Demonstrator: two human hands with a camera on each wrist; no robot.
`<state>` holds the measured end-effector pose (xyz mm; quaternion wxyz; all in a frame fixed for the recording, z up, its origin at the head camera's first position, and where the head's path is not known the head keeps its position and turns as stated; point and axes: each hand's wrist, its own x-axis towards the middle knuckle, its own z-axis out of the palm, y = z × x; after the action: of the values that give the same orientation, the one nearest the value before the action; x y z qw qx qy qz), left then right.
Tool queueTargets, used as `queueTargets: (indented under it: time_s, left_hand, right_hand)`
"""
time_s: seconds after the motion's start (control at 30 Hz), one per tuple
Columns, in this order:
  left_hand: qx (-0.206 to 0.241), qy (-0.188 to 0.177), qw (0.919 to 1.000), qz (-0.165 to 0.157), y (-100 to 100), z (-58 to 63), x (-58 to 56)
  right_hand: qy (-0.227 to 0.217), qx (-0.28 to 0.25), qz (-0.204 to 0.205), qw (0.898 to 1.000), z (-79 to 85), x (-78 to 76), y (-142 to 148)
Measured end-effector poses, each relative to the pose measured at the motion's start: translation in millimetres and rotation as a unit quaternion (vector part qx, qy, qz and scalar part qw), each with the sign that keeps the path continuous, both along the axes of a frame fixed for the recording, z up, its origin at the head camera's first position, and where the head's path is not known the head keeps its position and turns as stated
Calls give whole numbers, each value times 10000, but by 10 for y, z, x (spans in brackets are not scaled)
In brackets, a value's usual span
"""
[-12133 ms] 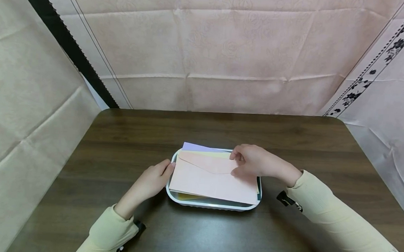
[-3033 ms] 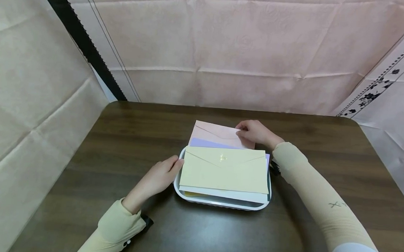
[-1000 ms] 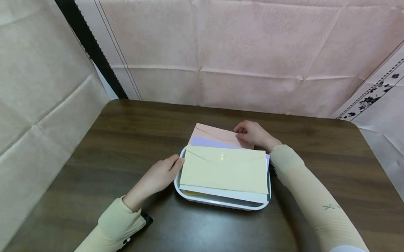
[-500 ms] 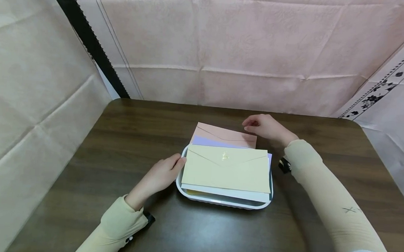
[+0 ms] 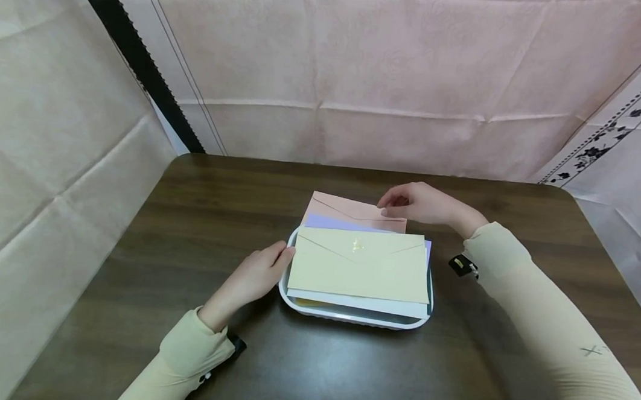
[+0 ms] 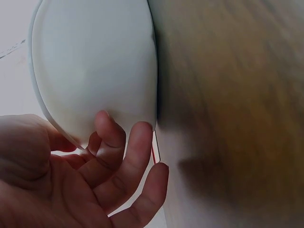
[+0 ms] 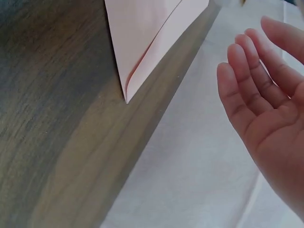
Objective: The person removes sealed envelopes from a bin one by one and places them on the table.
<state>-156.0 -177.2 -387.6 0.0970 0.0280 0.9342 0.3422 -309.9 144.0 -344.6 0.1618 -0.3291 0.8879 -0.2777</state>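
Observation:
A white tray [image 5: 341,318] stands on the table with a stack of envelopes in it. My left hand [image 5: 253,278] grips its left end, thumb over the rim and fingers against the outer wall [image 6: 95,61]. On top lies a pale yellow envelope [image 5: 357,268] with a small gold mark, over a pale blue-white one [image 5: 358,303]. A lilac envelope [image 5: 330,223] sticks out behind. Beyond it a pink envelope [image 5: 347,207] lies at the tray's far side. My right hand [image 5: 429,204] hovers at its right corner with loosely bent fingers, holding nothing.
The dark wooden table [image 5: 311,369] has its far edge just behind the pink envelope. A pale pink cloth [image 5: 403,77] hangs behind it, with more cloth at both sides. Something yellow [image 5: 306,302] shows low in the tray.
The pink envelope, on top of the stack at first, now lies behind the tray, exposing the yellow one. My right hand has let go of it. My left hand stays on the tray.

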Motion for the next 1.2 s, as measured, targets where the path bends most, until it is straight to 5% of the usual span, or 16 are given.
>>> queueTargets:
  time_s: [0.4, 1.2]
  left_hand:
    - [38, 20, 10000, -22, 10, 3, -9]
    - [-18, -60, 10000, 32, -5, -17, -16]
  right_hand:
    - [343, 213, 426, 9983, 70, 156, -10]
    - [179, 631, 637, 9958, 181, 414, 9]
